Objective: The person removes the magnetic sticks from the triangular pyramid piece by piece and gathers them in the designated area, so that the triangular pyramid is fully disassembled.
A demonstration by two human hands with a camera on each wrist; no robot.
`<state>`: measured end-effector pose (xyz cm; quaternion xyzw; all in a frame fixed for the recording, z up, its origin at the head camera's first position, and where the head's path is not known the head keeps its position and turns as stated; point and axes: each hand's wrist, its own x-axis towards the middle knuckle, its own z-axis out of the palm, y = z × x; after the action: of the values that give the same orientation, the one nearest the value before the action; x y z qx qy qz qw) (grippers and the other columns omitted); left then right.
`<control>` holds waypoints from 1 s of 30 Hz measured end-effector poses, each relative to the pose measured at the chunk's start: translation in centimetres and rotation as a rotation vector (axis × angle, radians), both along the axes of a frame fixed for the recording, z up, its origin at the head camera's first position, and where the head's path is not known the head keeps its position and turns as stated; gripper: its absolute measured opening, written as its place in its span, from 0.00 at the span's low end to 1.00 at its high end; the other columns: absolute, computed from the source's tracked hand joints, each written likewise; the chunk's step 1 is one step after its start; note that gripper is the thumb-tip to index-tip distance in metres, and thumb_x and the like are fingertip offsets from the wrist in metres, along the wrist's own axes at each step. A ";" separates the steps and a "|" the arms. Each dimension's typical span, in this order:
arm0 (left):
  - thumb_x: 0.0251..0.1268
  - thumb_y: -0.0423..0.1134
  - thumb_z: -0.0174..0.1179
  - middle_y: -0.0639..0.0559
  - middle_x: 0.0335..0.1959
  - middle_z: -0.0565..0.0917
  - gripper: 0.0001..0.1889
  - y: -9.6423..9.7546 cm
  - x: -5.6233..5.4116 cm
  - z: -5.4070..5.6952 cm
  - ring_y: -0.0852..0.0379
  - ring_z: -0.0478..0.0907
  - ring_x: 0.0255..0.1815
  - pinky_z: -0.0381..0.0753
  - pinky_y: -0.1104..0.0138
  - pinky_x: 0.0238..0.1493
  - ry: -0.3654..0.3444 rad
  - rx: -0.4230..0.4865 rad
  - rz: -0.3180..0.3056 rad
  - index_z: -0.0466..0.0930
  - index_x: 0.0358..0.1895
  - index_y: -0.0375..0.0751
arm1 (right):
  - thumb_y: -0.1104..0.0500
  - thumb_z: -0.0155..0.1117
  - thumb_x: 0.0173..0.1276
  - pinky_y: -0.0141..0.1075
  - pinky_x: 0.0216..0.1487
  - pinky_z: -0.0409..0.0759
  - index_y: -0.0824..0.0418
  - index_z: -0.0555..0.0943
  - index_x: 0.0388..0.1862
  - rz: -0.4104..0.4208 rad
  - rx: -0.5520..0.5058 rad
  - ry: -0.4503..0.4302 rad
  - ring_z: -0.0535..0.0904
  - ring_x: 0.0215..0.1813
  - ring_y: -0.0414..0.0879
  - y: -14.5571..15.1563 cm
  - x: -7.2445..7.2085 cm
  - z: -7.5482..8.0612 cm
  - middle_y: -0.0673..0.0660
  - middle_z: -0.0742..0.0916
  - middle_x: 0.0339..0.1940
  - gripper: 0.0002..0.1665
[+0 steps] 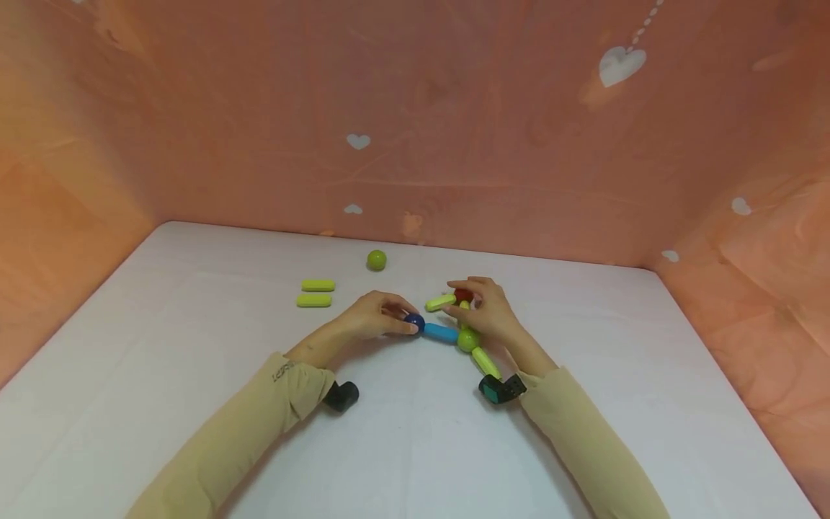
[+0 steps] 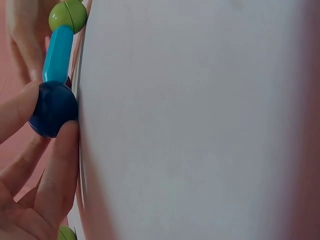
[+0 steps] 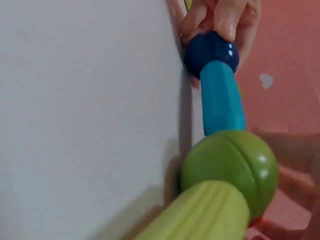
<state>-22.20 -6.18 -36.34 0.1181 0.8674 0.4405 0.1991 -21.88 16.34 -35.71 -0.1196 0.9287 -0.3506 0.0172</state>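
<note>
My left hand (image 1: 376, 315) pinches a dark blue ball (image 2: 52, 109) between thumb and fingers. A light blue rod (image 1: 442, 333) runs from that ball to a green ball (image 3: 230, 170). Two yellow-green rods meet the green ball: one rod (image 1: 486, 363) points toward the front under my right wrist, the other (image 1: 463, 314) leads back to a red ball (image 1: 463, 295). My right hand (image 1: 488, 310) grips around the red ball, its fingers hiding much of it. From the red ball another yellow-green rod (image 1: 440, 303) sticks out to the left, past the thumb.
Two loose yellow-green rods (image 1: 315, 293) lie side by side at the left on the white tabletop (image 1: 402, 447). A loose green ball (image 1: 377, 260) rests farther back. An orange cloth with white hearts (image 1: 415, 130) hangs behind the table.
</note>
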 end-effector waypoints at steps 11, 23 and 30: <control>0.56 0.45 0.70 0.49 0.41 0.82 0.16 0.1 -0.1 0.0 0.54 0.74 0.45 0.72 0.64 0.47 0.020 0.007 0.045 0.84 0.46 0.44 | 0.56 0.72 0.58 0.42 0.47 0.69 0.59 0.85 0.48 0.082 -0.143 0.028 0.71 0.50 0.53 -0.2 2.1 -0.1 0.59 0.83 0.43 0.19; 0.55 0.43 0.70 0.49 0.38 0.82 0.16 0.1 0.0 0.1 0.56 0.76 0.39 0.74 0.69 0.41 -0.024 0.059 0.047 0.84 0.47 0.42 | 0.59 0.75 0.54 0.36 0.36 0.61 0.61 0.87 0.42 0.155 -0.121 0.044 0.69 0.40 0.49 0.1 2.3 -0.8 0.55 0.86 0.38 0.15; 0.56 0.42 0.69 0.49 0.38 0.82 0.16 0.3 0.0 0.1 0.56 0.75 0.41 0.72 0.69 0.42 -0.013 0.048 0.018 0.83 0.47 0.42 | 0.56 0.75 0.55 0.37 0.39 0.61 0.59 0.89 0.39 0.138 -0.102 0.024 0.69 0.41 0.48 0.6 2.5 -1.1 0.52 0.87 0.32 0.13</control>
<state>-22.22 -5.90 -36.26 0.1120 0.8565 0.4635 0.1978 -19.36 16.96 -36.81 -0.1884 0.8994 -0.3938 0.0240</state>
